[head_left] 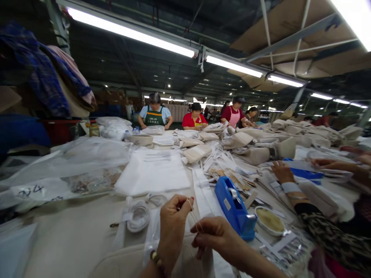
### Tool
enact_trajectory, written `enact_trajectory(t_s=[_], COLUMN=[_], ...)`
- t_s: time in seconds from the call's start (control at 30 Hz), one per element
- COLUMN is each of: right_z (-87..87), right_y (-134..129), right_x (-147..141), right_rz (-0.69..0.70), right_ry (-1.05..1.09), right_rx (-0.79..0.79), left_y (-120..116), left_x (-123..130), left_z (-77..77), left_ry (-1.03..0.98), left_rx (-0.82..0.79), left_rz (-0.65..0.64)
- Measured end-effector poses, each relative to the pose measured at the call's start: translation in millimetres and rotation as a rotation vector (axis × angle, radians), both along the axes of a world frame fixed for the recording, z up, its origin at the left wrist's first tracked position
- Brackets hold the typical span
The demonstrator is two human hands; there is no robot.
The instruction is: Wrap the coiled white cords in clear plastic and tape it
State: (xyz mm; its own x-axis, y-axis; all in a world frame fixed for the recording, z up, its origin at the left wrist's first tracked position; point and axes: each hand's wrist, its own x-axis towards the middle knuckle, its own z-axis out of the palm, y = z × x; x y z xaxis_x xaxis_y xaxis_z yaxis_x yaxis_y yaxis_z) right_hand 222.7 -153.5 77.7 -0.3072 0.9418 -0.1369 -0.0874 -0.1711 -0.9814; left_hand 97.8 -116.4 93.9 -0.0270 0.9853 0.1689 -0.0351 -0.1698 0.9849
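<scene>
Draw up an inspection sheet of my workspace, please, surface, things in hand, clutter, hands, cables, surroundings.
Surface: pale table, bare in patches at front left.
Things in hand: thin pale string between both hands.
Clutter: blue tape dispenser, round dish, white sheets, beige pieces.
Hands: left hand pinches the string; right hand is at its lower part.
Cables: white coil; cable or cord, cannot tell.
Surroundings: co-worker's hand at right; people across the table; strip lights overhead.
</scene>
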Motion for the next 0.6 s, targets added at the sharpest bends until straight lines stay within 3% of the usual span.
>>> enact_trajectory(t_s=[0.17, 0.3, 0.43, 0.53, 0.6], right_z=[-0.8, -3.7, -7.0, -11.8, -17.6], right_y=[9, 31, 80, 126, 155], right_x=[0, 10, 18, 15, 6], right_rz=[-0.086, -0.133, -0.241, -0.283, -0.214], right_ry=[-0.016, -0.159, -0.567, -0.749, -0.796], right_rx=[0.042, 0.038, 0.284, 0.375, 0.356], left_y=[2, 31, 70, 92, 101], left_x=[-8, -47, -72, -66, -59], left_z=[-18.6, -20.2, -27.7, -43.1, -52.2], left_ry=[0.101, 0.568, 0.899, 1.056, 1.111], left_rx=[-0.015, -0.038, -0.093, -0.124, -0.128], left_rz=[-0.081, -0.074, -0.006, -0.098, -0.133])
